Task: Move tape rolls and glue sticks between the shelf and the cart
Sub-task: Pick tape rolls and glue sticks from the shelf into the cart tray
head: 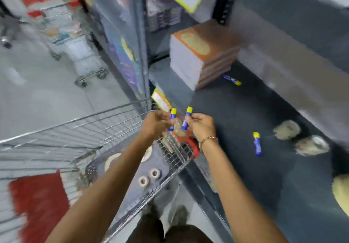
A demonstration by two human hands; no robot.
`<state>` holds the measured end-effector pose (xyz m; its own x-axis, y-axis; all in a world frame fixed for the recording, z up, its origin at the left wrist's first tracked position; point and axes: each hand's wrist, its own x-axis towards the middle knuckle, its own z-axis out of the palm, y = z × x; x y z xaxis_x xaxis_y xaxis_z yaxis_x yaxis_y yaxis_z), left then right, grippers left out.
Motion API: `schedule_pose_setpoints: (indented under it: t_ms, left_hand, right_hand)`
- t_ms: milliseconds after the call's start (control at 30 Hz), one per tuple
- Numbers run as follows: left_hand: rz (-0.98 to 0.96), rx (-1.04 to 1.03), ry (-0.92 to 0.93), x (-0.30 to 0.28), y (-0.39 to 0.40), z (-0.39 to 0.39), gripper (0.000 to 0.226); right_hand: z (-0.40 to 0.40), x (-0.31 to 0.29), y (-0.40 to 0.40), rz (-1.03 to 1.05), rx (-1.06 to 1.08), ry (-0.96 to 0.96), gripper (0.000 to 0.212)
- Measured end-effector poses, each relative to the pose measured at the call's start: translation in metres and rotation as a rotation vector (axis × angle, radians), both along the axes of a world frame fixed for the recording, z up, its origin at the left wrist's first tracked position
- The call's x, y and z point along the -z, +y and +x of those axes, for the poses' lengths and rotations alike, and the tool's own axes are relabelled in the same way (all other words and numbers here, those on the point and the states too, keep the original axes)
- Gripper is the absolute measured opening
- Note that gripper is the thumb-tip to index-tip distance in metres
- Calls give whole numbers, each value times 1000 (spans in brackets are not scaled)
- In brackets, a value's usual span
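My left hand [155,123] grips a blue glue stick with a yellow cap [172,117], held upright over the wire cart's [113,118] corner. My right hand [201,126] grips a second glue stick [187,118] right beside it. Two more glue sticks lie on the dark shelf [236,110]: one [257,144] to the right of my right hand, one [231,79] farther back by a stack of boxes. Two small tape rolls [149,177] rest in the cart's seat tray, and larger rolls [111,161] lie below. Blurred tape rolls [287,129] sit on the shelf at right.
A stack of orange-topped boxes [202,53] stands at the back of the shelf. The cart's red handle [194,146] presses against the shelf edge. A yellow price tag [160,100] hangs there. Another cart [75,40] stands in the aisle at left. The frame is motion-blurred.
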<state>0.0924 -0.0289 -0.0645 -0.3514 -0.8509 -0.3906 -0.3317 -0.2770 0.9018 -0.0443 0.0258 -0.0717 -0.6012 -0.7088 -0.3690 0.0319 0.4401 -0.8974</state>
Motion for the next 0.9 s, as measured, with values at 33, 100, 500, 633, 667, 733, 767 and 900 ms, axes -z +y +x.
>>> schedule_pose_setpoints:
  t_ms: [33, 100, 500, 633, 667, 733, 767, 900]
  left_hand:
    - [46, -70, 18, 8, 0, 29, 14]
    - [141, -219, 19, 24, 2, 82, 20]
    - [516, -202, -686, 234, 84, 240, 29]
    - [512, -183, -728, 279, 95, 245, 26]
    - [501, -188, -737, 287, 99, 245, 26]
    - [471, -171, -775, 297, 103, 244, 27]
    - [470, -160, -786, 299, 104, 243, 26]
    - [475, -129, -813, 286, 95, 242, 28]
  right_hand:
    - [22, 8, -12, 7, -77, -14, 17]
    - [63, 25, -28, 77, -256, -3, 23]
    - [240, 223, -11, 874, -1076, 487, 35]
    - [257, 271, -2, 1038, -1195, 542, 42]
    - [260, 281, -1, 1076, -1238, 547, 44]
    - [263, 294, 1, 1097, -1359, 536, 49]
    - [262, 296, 2, 1098, -1389, 526, 49]
    - [257, 279, -10, 1059, -1338, 413, 35]
